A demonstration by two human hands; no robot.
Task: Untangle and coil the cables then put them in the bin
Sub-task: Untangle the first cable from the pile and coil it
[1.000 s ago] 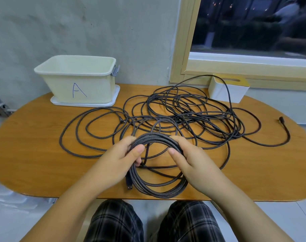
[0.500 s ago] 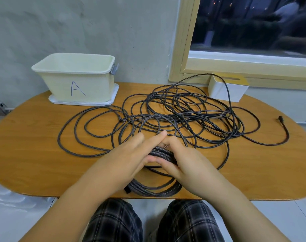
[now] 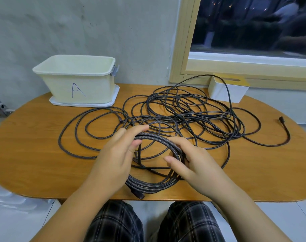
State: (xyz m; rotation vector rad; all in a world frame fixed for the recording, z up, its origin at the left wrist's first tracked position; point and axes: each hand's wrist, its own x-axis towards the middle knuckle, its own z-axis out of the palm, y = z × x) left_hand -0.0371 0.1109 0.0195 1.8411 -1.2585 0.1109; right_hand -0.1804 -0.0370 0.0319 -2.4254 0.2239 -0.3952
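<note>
Both hands (image 3: 117, 159) round coiled cable (image 3: 159, 142), fingers curled.

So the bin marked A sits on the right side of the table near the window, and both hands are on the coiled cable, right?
Not quite. In the head view the bin marked A sits on the table's left side, by the wall. Both the left hand and right hand are on the coiled cable.
</note>
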